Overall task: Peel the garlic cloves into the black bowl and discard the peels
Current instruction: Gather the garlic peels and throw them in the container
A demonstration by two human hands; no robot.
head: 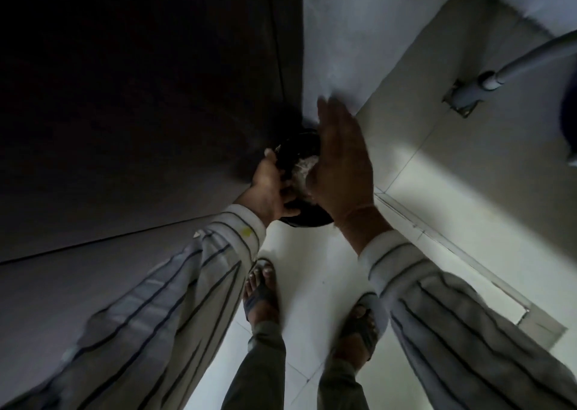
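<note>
My left hand (270, 192) grips the near rim of the black bowl (307, 219), which I hold out at about waist height above the floor. A heap of white garlic peels (304, 167) shows inside it. My right hand (342, 166) lies flat and straight-fingered against the bowl's right side and partly covers the peels. Just beyond the bowl, in the wall corner, is a dark round rim (301, 142); I cannot tell whether it belongs to the bowl or to a bin. No garlic cloves are visible.
I stand on a white tiled floor (312, 272) with both sandalled feet (260, 291) below the bowl. A dark wall or cabinet (140, 97) fills the left. A grey pipe (524, 63) and a floor drain channel (452, 247) lie to the right.
</note>
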